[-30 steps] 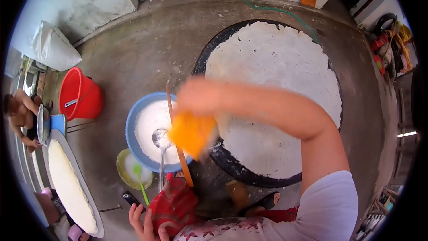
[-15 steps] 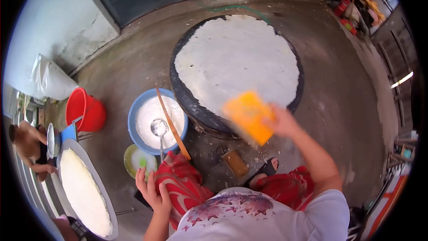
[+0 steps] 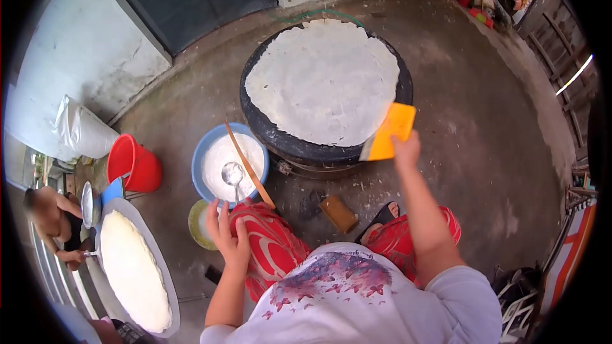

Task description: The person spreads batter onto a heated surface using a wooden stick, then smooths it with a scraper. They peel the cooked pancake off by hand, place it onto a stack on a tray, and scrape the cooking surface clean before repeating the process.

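Note:
My right hand [image 3: 407, 151] is closed on a yellow-orange scraper [image 3: 394, 129], whose pale edge points down and left at the near right rim of a round black griddle [image 3: 280, 139]. A thin white pancake sheet [image 3: 319, 79] with a ragged edge covers most of the griddle. Empty, my left hand [image 3: 231, 239] hovers by my left knee, its fingers apart. Near it stand a blue basin [image 3: 199, 169] of white batter [image 3: 220, 159] and a partly hidden green bowl [image 3: 199, 229]. A metal ladle [image 3: 233, 174] rests in the batter, and a long wooden stick [image 3: 248, 165] lies across the basin.
At left, a large round tray [image 3: 159, 242] carries a stack of white sheets [image 3: 132, 271]. Beyond it are a person [image 3: 56, 216], a red bucket [image 3: 145, 169] and a white sack [image 3: 80, 130]. A brown block [image 3: 339, 214] lies on the floor before the griddle.
My right hand has carried the scraper right and up, from the front edge to the griddle's right rim. My left hand stays by my knee. The whole view has shifted a little.

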The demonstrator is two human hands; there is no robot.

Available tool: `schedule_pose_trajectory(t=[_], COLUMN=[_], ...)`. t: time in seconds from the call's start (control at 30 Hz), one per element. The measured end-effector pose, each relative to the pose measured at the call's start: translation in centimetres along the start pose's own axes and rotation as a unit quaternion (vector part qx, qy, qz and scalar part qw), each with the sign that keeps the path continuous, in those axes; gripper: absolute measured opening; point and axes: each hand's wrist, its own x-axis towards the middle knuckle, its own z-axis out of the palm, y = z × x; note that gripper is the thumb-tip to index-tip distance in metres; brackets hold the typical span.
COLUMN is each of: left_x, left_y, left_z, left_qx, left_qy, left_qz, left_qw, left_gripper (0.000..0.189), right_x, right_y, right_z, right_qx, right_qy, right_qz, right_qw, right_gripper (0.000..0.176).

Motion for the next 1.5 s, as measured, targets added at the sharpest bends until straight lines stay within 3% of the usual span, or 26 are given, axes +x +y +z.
schedule_pose_trajectory(t=[0.03, 0.13, 0.17, 0.23, 0.3, 0.37, 0.43, 0.57, 0.73, 0.8, 0.83, 0.9, 1.03, 1.13, 1.3, 1.5], left_x=[0.8, 4.9, 6.6, 9.8, 12.3, 14.1, 14.6, 14.3, 14.2, 14.8, 15.1, 16.6, 20.3, 22.1, 21.7, 17.3], left_y=[0.4, 2.0, 3.0, 4.4, 4.4, 4.2, 3.8, 2.1, 2.0, 2.3, 2.4, 3.4, 5.8, 8.6, 10.0, 7.4], left_z=[0.2, 0.8, 1.3, 3.1, 6.4, 9.7, 13.1, 18.7, 21.4, 21.8, 22.1, 22.1, 21.3, 19.5, 16.9, 15.4], left_qx=[0.001, 0.002, 0.009, -0.031, -0.056, -0.008, 0.062, 0.2, 0.154, 0.134, 0.134, 0.014, -0.01, -0.017, -0.004, 0.01], left_qy=[-0.001, -0.014, -0.033, -0.08, -0.14, -0.211, -0.234, -0.267, -0.215, -0.272, -0.274, -0.159, -0.135, -0.094, -0.019, -0.065], left_qz=[0.0, 0.104, 0.131, 0.163, 0.203, 0.264, 0.297, 0.388, 0.443, 0.346, 0.346, 0.288, 0.283, 0.305, 0.357, 0.347], left_qw=[1.0, 0.995, 0.991, 0.983, 0.968, 0.941, 0.924, 0.859, 0.857, 0.888, 0.887, 0.944, 0.95, 0.947, 0.934, 0.935], left_gripper=[0.038, 0.046, 0.049, 0.054, 0.059, 0.062, 0.062, 0.058, 0.035, 0.017, 0.017, 0.007, 0.01, 0.012, 0.018, 0.027], right_x=[-3.1, -12.2, -13.8, -14.9, -14.6, -14.3, -14.2, -15.5, -15.6, -15.4, -15.4, -15.4, -15.6, -15.6, -15.8, -15.8], right_y=[-0.1, -4.3, -6.3, -7.3, -9.3, -9.5, -10.0, -9.6, -8.7, -8.9, -8.9, -8.9, -9.0, -9.3, -9.0, -9.1], right_z=[0.9, 0.2, -0.8, -1.5, -3.4, -4.2, -5.1, -4.6, -4.3, -4.5, -4.5, -4.5, -4.7, -4.9, -4.7, -4.7], right_qx=[0.021, 0.084, 0.021, 0.052, -0.013, -0.027, -0.136, -0.121, -0.097, -0.097, -0.096, -0.093, -0.079, -0.067, -0.063, -0.064], right_qy=[-0.005, -0.157, -0.222, -0.255, -0.341, -0.375, -0.456, -0.437, -0.434, -0.426, -0.427, -0.427, -0.428, -0.405, -0.414, -0.428], right_qz=[-0.009, -0.043, -0.069, -0.114, -0.168, -0.207, -0.249, -0.294, -0.316, -0.315, -0.314, -0.311, -0.315, -0.344, -0.344, -0.34], right_qw=[1.0, 0.983, 0.972, 0.959, 0.925, 0.903, 0.844, 0.841, 0.838, 0.842, 0.843, 0.844, 0.844, 0.844, 0.84, 0.835], right_gripper=[0.037, 0.035, 0.035, 0.035, 0.033, 0.036, 0.036, 0.023, 0.026, 0.025, 0.025, 0.025, 0.025, 0.014, 0.011, 0.012])
